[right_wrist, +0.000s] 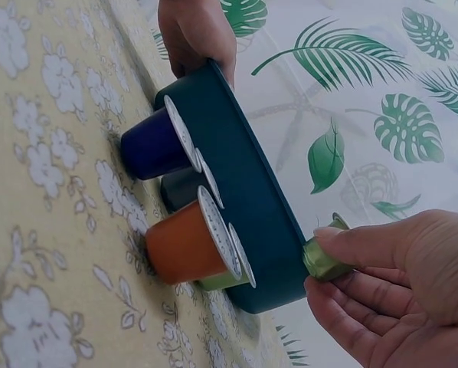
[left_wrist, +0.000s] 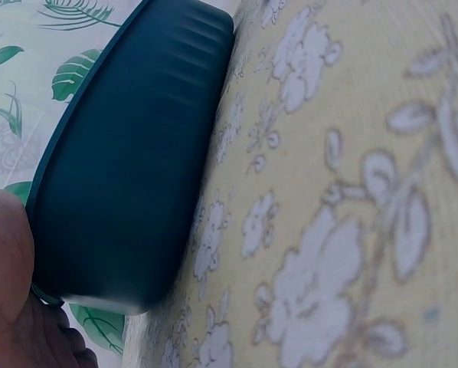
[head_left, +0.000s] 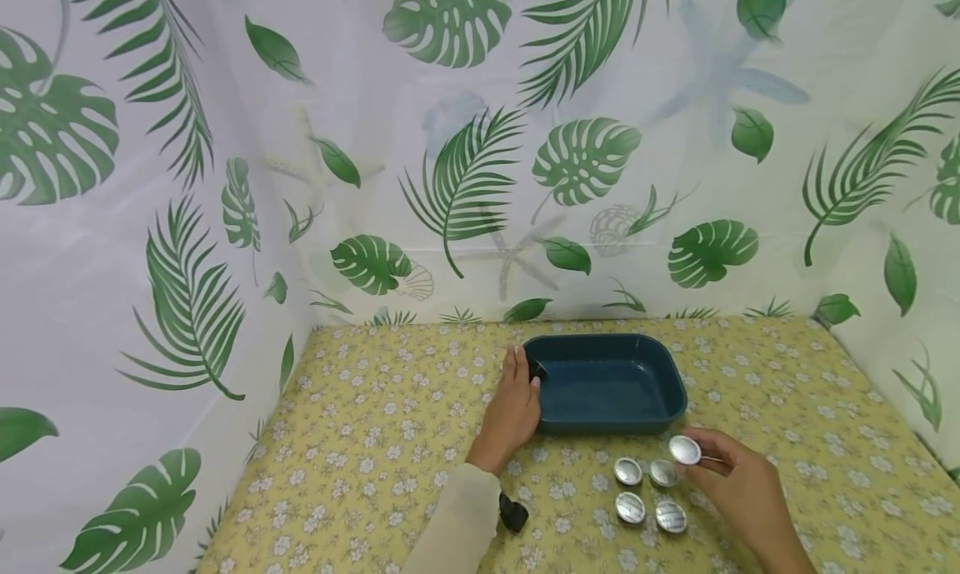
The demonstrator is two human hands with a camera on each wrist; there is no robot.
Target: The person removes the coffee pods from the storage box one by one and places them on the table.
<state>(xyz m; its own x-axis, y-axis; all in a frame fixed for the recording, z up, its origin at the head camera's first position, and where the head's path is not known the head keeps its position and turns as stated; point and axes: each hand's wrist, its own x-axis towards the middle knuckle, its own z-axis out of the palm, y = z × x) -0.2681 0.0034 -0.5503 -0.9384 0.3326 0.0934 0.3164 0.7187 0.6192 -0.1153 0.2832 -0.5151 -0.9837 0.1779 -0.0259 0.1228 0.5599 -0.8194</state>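
Note:
A dark teal rectangular tray [head_left: 607,428] stands on the table. My left hand [head_left: 510,407] grips its left end, thumb by the rim and fingers along the outer wall. Between thumb and fingers of my right hand [head_left: 738,478] is a light green coffee capsule [right_wrist: 325,257], its silver lid facing up in the head view. That capsule is near the tray's front right corner. Several more capsules stand lid up in front of the tray: a dark blue one [right_wrist: 148,146], an orange one [right_wrist: 187,245], a dark one [right_wrist: 181,190] and a green one [right_wrist: 217,281], the last two partly hidden.
A yellow cloth with white flowers [head_left: 360,441] covers the table. Behind and at the sides hangs a white sheet with green leaves [head_left: 480,291]. A small dark thing [head_left: 537,368] shows inside the tray's left end, next to my left hand.

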